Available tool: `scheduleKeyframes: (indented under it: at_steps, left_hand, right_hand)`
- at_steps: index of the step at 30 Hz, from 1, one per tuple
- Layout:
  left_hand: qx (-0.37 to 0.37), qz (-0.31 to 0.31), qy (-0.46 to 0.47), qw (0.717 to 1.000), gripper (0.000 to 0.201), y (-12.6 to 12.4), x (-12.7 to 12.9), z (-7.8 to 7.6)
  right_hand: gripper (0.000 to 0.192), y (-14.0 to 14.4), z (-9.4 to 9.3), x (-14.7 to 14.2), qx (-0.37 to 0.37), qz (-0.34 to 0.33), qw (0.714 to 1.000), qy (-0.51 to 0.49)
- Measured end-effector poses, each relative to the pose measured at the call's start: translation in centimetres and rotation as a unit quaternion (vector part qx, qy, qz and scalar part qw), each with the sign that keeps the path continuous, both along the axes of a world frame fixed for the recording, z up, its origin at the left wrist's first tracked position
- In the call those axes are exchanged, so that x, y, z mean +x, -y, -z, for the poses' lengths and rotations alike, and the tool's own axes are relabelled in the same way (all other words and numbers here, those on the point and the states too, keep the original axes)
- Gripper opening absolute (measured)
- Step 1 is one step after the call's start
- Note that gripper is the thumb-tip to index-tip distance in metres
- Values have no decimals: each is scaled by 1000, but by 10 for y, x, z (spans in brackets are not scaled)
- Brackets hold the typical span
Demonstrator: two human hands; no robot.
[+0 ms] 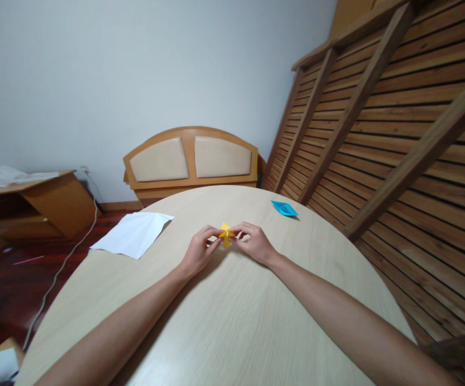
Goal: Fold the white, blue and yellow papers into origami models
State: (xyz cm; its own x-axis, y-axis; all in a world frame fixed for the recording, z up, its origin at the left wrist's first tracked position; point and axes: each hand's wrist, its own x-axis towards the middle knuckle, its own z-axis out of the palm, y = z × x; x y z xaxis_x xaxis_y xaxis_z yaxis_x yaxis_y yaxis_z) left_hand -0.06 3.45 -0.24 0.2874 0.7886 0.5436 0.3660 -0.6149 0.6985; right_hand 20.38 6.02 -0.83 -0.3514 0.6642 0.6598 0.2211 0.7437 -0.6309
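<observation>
Fingertips of the left hand (199, 250) and right hand (254, 242) pinch a small yellow folded paper (226, 234) between them, just above the table (232, 321). Beyond the right hand lies a blue folded paper (284, 208); a white sheet (133, 234) lies past the left.

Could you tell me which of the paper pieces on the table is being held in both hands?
The small yellow folded paper, pinched between left hand and right hand. The blue folded paper and white sheet lie untouched.

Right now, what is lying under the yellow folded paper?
Under the yellow folded paper is the round wooden table. Both hands, left hand and right hand, pinch it; whether it touches the table is hidden.
</observation>
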Motion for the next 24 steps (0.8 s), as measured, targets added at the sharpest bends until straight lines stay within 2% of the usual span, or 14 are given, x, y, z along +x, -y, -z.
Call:
scheduleKeyframes:
  at_steps: [8, 14, 19, 24]
  left_hand:
    - [-2, -2, 3, 1000, 19, 1, 1, -1]
    - [1, -2, 15, 1000, 19, 1, 2, -1]
    - [-34, -11, -13, 999, 24, 0, 2, 0]
    - [-25, -24, -40, 999, 25, 0, 1, 1]
  right_hand:
    - [9, 0, 0, 1, 2, 13, 1000, 6]
    - [18, 2, -2, 0, -24, 7, 1000, 14]
    - [23, 4, -1, -1, -57, -6, 998, 19]
    - [18, 5, -2, -1, -49, -19, 998, 39]
